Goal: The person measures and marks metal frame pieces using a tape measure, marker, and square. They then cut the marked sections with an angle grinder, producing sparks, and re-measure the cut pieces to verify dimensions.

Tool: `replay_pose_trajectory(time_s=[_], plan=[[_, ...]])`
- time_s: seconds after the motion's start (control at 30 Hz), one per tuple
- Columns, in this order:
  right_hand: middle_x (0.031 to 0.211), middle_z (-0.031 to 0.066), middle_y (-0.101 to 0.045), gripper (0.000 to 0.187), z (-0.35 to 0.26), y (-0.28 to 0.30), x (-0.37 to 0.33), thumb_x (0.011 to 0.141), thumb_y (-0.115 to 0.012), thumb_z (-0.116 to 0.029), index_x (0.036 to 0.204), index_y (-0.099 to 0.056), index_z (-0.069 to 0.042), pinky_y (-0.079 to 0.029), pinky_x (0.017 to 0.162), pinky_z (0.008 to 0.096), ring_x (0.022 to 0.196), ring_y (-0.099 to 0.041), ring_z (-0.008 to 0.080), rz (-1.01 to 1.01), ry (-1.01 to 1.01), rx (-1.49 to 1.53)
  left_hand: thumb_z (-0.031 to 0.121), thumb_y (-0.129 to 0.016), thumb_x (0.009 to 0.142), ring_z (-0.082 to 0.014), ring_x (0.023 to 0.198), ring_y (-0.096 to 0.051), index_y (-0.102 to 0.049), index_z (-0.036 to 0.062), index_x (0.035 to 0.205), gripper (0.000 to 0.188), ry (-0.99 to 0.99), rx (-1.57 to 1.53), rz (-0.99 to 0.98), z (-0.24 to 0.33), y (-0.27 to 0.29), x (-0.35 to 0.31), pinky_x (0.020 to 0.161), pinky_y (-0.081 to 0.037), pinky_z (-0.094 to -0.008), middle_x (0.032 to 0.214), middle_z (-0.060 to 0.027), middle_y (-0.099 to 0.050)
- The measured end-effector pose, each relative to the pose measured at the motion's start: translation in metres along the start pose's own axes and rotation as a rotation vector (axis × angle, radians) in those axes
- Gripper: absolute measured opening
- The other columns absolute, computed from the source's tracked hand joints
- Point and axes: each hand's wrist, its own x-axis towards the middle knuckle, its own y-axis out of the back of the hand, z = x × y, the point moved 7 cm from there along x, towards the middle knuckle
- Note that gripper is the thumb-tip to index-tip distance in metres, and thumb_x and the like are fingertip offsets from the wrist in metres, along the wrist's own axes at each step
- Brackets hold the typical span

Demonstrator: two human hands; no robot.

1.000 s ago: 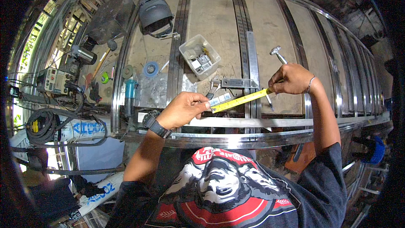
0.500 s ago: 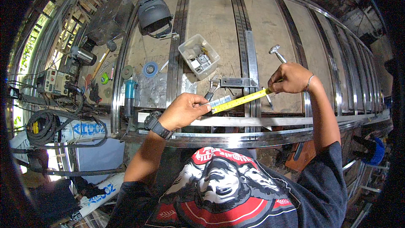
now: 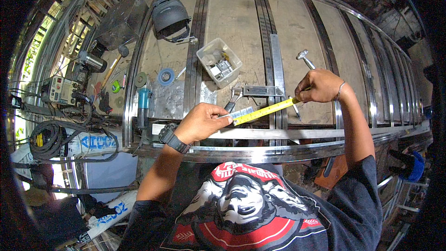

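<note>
A yellow tape measure blade [image 3: 265, 111] is stretched between my two hands, rising slightly to the right above the steel frame [image 3: 297, 134]. My left hand [image 3: 199, 123] pinches its left end between thumb and fingers, and a small shiny metal strip [image 3: 243, 111] lies along the blade there. At the other end, my right hand [image 3: 321, 87] is closed on the tape; whether it holds the case is hidden. Just beyond the blade lie a try square [image 3: 260, 91] and a dark-handled tool with a metal jaw [image 3: 235, 95]. A hammer [image 3: 303, 56] rests past my right hand.
A clear plastic box [image 3: 202, 58] of metal pieces stands on the board. Left of it are a blue-rimmed disc [image 3: 166, 76], a teal angle grinder [image 3: 143, 100] and a welding helmet [image 3: 171, 17]. A control-panelled machine [image 3: 61, 90] and coiled cables [image 3: 49, 135] sit far left.
</note>
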Motion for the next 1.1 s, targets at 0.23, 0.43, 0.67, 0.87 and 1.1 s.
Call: replay_pose_trajectory(time_s=[0.23,0.43,0.67,0.87,1.1], plan=[[0.086,0.009,-0.078,0.024,0.002,-0.001,-0.001,0.084,-0.074,-0.031,0.097,-0.082,-0.013,-0.055,0.074,0.0388,0.077,-0.073,0.0275,0.004,0.008,0.008,0.02,-0.077,0.093,-0.0045,0.07,-0.059,-0.076,-0.0031,0.111,0.029,-0.006,0.024,0.02,-0.001,0.0,0.0,0.061,-0.048,-0.0238,0.08,-0.0006,-0.071],[0.09,0.0112,-0.077,0.024,0.003,-0.001,0.0,0.084,-0.071,-0.032,0.097,-0.082,-0.015,-0.057,0.078,0.0413,0.084,-0.074,0.0311,0.009,0.033,0.032,0.024,-0.078,0.092,-0.0042,0.067,-0.057,-0.076,-0.0029,0.11,0.032,-0.01,0.051,0.016,0.004,0.001,-0.001,0.058,-0.046,-0.0243,0.075,-0.0007,-0.069],[0.088,0.0104,-0.077,0.023,0.004,-0.002,0.0,0.084,-0.071,-0.031,0.096,-0.082,-0.015,-0.057,0.077,0.041,0.082,-0.074,0.0308,0.005,0.006,0.03,0.023,-0.077,0.093,-0.0041,0.067,-0.057,-0.076,-0.0028,0.109,0.031,-0.009,0.022,0.014,0.004,0.0,-0.001,0.059,-0.047,-0.0237,0.076,0.0,-0.07],[0.086,0.0104,-0.077,0.022,0.005,-0.004,0.0,0.085,-0.071,-0.031,0.096,-0.082,-0.015,-0.057,0.075,0.0403,0.08,-0.074,0.0293,-0.011,-0.006,0.046,0.022,-0.076,0.094,-0.0035,0.067,-0.057,-0.076,-0.003,0.109,0.029,-0.019,0.004,0.02,-0.006,-0.002,0.003,0.058,-0.046,-0.0229,0.076,0.0011,-0.069],[0.089,0.015,-0.077,0.05,0.044,-0.034,0.004,0.086,-0.074,-0.039,0.123,-0.072,-0.006,-0.057,0.077,0.0393,0.081,-0.075,0.0283,0.019,-0.096,0.221,0.022,-0.075,0.096,-0.0023,0.059,-0.052,-0.075,-0.0033,0.106,0.027,-0.045,-0.087,0.177,-0.023,0.02,-0.002,0.052,-0.04,-0.0227,0.067,0.0037,-0.062]])
